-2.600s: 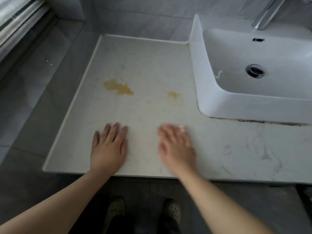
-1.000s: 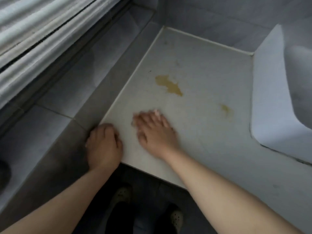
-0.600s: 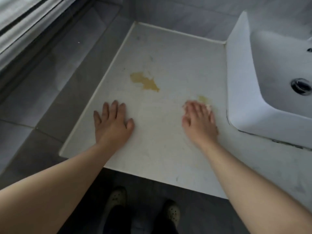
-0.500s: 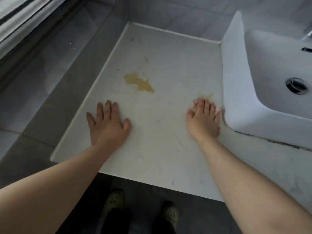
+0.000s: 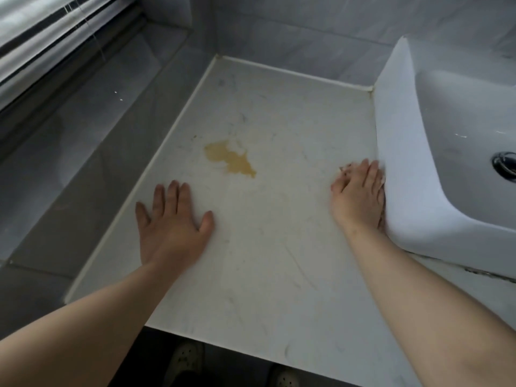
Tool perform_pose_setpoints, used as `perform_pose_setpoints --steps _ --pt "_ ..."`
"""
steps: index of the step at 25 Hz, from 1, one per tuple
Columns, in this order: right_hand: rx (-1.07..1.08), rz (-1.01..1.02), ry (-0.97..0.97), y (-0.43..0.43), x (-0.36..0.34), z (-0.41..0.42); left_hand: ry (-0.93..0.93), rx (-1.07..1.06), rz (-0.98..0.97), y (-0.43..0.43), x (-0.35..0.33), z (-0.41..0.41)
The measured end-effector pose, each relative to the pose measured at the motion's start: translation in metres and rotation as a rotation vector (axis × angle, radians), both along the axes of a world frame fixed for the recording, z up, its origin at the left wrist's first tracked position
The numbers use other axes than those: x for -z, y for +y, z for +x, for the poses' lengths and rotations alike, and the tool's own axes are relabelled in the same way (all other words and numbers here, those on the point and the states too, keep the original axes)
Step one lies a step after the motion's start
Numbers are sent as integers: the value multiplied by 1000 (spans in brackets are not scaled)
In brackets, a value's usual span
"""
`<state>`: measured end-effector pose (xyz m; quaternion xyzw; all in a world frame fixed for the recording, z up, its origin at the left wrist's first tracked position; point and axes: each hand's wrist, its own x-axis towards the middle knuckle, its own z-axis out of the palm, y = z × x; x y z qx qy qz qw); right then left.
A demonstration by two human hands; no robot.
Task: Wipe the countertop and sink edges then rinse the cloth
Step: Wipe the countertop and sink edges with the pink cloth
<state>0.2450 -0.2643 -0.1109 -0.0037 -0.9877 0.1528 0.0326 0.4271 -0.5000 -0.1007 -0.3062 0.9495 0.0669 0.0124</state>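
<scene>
A white marble countertop (image 5: pixel 279 247) carries a yellow-brown stain (image 5: pixel 230 159) near its middle left. My left hand (image 5: pixel 173 222) lies flat on the counter, fingers spread, just in front of the stain. My right hand (image 5: pixel 358 195) rests palm down on the counter, its outer edge pressed against the left wall of the white vessel sink (image 5: pixel 402 163). A small yellowish smear (image 5: pixel 342 168) shows at its fingertips. No cloth is visible in either hand; anything under the right palm is hidden.
The sink drain (image 5: pixel 505 164) is at the right edge. Grey tiled walls (image 5: pixel 293 32) close the counter at the back and left, with window blinds (image 5: pixel 55 29) at upper left. My shoes (image 5: pixel 184 358) show below the counter's front edge.
My right hand has slid right across the counter, over the small stain, until it met the sink's side. My left hand went from the counter's left edge back to lying flat.
</scene>
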Motion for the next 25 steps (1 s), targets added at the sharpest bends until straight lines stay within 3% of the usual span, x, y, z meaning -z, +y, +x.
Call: perform_pose_setpoints --steps 2,4,8,10,12,16,17,20,22,23,25 --pt "68 -26 -69 -12 -4 -24 1 -2 3 1 -1 -1" --pt "-32 52 -91 -28 -9 -30 -1 -3 -3 1 0 -2" --pt "-717 139 14 -66 -4 63 -14 1 -1 1 -1 -1" --pt "-881 161 63 -51 0 100 -22 1 -1 2 -3 0" --pt "-760 207 49 -23 -1 76 -29 1 -2 2 -4 -1" --pt "-128 126 -91 -18 -11 -20 -32 4 -9 2 -2 -2" --pt "-120 116 -107 -39 -13 -23 -30 5 -15 1 -2 -2" --pt "-570 150 -41 -100 -5 45 -23 8 -18 1 -2 -1" --pt "-863 164 66 -93 -2 105 -15 9 -12 1 -2 -2" --pt "-906 157 56 -79 -2 113 -12 12 -15 1 -2 -2" --pt "-797 181 58 -53 0 84 -14 15 -17 1 -1 -2"
